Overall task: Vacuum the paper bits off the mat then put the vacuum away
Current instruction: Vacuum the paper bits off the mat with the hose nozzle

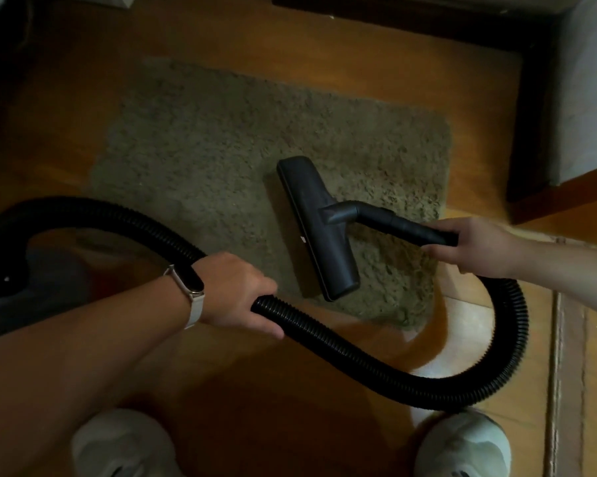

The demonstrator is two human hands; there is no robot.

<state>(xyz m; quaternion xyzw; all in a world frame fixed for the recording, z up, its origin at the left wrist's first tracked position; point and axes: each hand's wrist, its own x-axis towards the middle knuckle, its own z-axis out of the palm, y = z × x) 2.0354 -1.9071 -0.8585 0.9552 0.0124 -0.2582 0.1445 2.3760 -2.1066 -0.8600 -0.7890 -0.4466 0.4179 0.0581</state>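
While the right hand (pixel 476 247) wraps around the rigid black wand (pixel 403 227), fingers curled under it, the left hand (pixel 242 297) grips the ribbed hose (pixel 359 359) at about seven o'clock of the mat, with a pale-strapped watch (pixel 187 290) on that wrist. Follow the hose out from the left hand. One way it arcs back toward nine o'clock, to the dark vacuum body (pixel 32 270) sitting on the wooden floor (pixel 324 425). The other way it loops low past six o'clock and climbs up under the right forearm into the wand.

The wand leads to the floor nozzle (pixel 317 225), lying flat on the mat (pixel 204 142) in its four-o'clock quarter, angled from eleven to five. One small white fleck (pixel 304 239) sits right at the nozzle's left edge. It looks like a paper bit, and it's the only one I can pick out on the pile, though the light is dim and smaller scraps could be hiding.

My read is that the vacuuming looks well advanced, perhaps nearly done, with this last bit to take. The second half is all to come, because the vacuum is not put away: it's out on the floor, hose sprawled, both hands on it.
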